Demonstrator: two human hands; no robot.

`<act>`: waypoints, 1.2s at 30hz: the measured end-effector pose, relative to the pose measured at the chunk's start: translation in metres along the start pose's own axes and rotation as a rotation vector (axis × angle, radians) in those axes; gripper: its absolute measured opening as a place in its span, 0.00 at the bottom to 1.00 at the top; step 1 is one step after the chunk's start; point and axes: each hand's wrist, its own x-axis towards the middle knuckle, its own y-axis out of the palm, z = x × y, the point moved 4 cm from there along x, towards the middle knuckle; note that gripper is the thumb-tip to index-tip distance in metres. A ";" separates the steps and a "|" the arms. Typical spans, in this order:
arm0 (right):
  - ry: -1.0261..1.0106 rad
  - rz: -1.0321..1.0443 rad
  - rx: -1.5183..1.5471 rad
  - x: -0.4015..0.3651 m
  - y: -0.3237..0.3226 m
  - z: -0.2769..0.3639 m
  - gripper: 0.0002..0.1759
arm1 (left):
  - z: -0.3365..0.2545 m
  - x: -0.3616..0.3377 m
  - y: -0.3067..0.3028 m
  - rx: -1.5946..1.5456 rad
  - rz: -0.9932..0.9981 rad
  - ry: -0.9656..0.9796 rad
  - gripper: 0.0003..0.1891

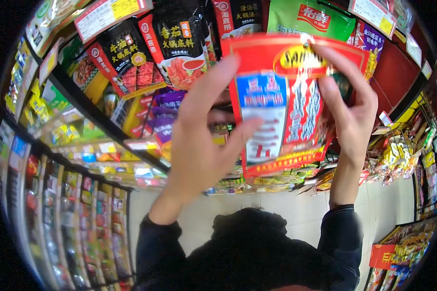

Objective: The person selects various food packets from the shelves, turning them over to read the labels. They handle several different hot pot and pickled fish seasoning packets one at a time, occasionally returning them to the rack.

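Observation:
Between my two hands is a red packet (301,102) with a blue and white panel and a yellow oval label, its front turned to the camera. My left hand (201,131) is at its left edge, thumb across the front and fingers bent toward the upper left corner; it is blurred. My right hand (347,102) grips the upper right side, with fingers curled over the top edge. Behind the packet stand a black pouch with red food pictures (177,46), another black pouch (124,58) and a green pouch (308,22).
Price tags (112,17) line the shelf edge above. Shelves of small goods (73,213) run down the left side. Hanging packets (398,150) are at the right, and a red sign (383,256) is at lower right. Pale floor tiles (388,208) show below.

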 end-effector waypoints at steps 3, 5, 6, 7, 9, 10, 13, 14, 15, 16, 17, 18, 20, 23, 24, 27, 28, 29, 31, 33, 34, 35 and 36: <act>0.006 0.010 0.139 0.026 0.013 -0.002 0.20 | 0.004 0.034 -0.007 0.056 -0.034 0.155 0.34; -0.013 0.041 0.162 0.036 0.020 -0.012 0.22 | 0.008 0.051 -0.007 0.090 -0.032 0.141 0.32; -0.156 -0.029 0.111 0.043 0.026 -0.015 0.22 | 0.010 0.058 -0.006 0.110 -0.042 0.145 0.31; -0.064 -0.042 0.169 0.047 0.026 -0.019 0.28 | 0.010 0.063 -0.004 0.138 -0.073 0.172 0.30; 0.059 -0.040 0.225 0.052 0.028 -0.016 0.33 | 0.009 0.067 -0.005 0.206 -0.120 0.196 0.29; 0.089 -0.025 0.222 0.056 0.029 -0.007 0.32 | 0.008 0.069 -0.007 0.246 -0.139 0.192 0.29; 0.049 -0.062 0.209 0.061 0.031 -0.025 0.25 | 0.007 0.075 -0.010 0.264 -0.188 0.168 0.28; 0.014 -0.086 0.203 0.064 0.033 -0.033 0.22 | 0.007 0.077 -0.011 0.300 -0.201 0.188 0.28; -0.034 -0.099 0.230 0.068 0.035 -0.036 0.22 | 0.008 0.079 -0.014 0.335 -0.213 0.208 0.28; -0.054 -0.082 0.199 0.072 0.035 -0.037 0.21 | 0.009 0.080 -0.016 0.371 -0.226 0.226 0.29; -0.074 -0.064 0.168 0.074 0.035 -0.039 0.21 | 0.008 0.081 -0.017 0.384 -0.218 0.223 0.28; -0.092 -0.046 0.138 0.075 0.035 -0.039 0.21 | 0.011 0.081 -0.018 0.408 -0.211 0.212 0.29; -0.101 -0.055 0.162 0.075 0.036 -0.039 0.22 | 0.019 0.080 -0.020 0.456 -0.201 0.190 0.30; -0.096 -0.060 0.210 0.073 0.037 -0.033 0.22 | 0.011 0.080 -0.021 0.423 -0.153 0.145 0.28; -0.105 -0.039 0.176 0.074 0.036 -0.028 0.22 | 0.011 0.079 -0.022 0.409 -0.154 0.120 0.28; -0.139 -0.004 0.116 0.077 0.034 -0.021 0.21 | 0.012 0.080 -0.025 0.364 -0.159 0.086 0.28; -0.160 -0.008 0.124 0.077 0.037 -0.023 0.20 | 0.013 0.080 -0.026 0.371 -0.153 0.082 0.29; -0.181 -0.010 0.132 0.077 0.039 -0.025 0.20 | 0.015 0.081 -0.026 0.377 -0.150 0.078 0.29; -0.129 0.009 0.184 0.077 0.044 -0.031 0.19 | 0.020 0.080 -0.022 0.383 -0.133 0.074 0.30; -0.206 -0.041 0.126 0.078 0.049 -0.043 0.18 | 0.025 0.080 -0.015 0.444 -0.138 0.077 0.30; -0.199 -0.039 0.052 0.082 0.048 -0.048 0.18 | 0.028 0.080 -0.012 0.476 -0.141 0.079 0.31; -0.194 -0.036 -0.020 0.086 0.047 -0.052 0.17 | 0.037 0.082 -0.008 0.517 -0.136 0.119 0.34; -0.190 -0.034 -0.093 0.088 0.047 -0.053 0.17 | 0.041 0.084 -0.006 0.575 -0.115 0.121 0.35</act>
